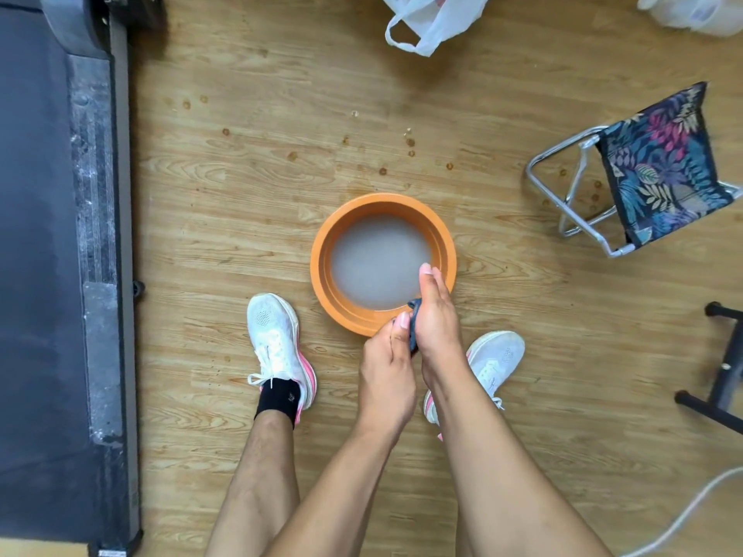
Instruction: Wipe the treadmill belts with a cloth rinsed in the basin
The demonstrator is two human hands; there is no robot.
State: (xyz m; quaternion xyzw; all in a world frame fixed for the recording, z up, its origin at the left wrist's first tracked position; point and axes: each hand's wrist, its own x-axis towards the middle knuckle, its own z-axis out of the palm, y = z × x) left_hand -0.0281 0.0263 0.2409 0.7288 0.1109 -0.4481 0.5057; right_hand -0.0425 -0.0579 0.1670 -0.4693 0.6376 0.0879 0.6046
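Cloth: a small dark blue-grey cloth point(414, 327), bunched up and mostly hidden, sits pressed between the two hands above the near rim of the basin.
Left hand: the left hand point(386, 365) grips the lower part of the cloth, its thumb laid along the fabric and its fingers point(374, 347) clenched around it.
Right hand: the right hand point(437, 319) clasps the cloth from the other side, with one digit stretched forward over the water; the two hands touch each other.
Basin: a round orange basin point(321, 251) stands on the floor just ahead of the feet, holding cloudy grey water.
Treadmill: the treadmill belt point(32, 235) runs along the left edge of the view, dark and well apart from the basin; its side rail point(96, 195) looks scuffed and dusty.
Floor: the wood-pattern floor point(241, 195) carries scattered water drops beyond the basin.
Feet: white shoes with pink soles stand on either side of the hands, the left shoe point(275, 339) near the basin, the right shoe point(496, 359) partly hidden behind the right forearm.
Stool: a folding stool point(659, 166) with a leaf-print seat and metal frame sits to the right.
Other: a white plastic bag point(430, 18) lies at the top edge, a black metal stand base point(723, 379) at the right edge.
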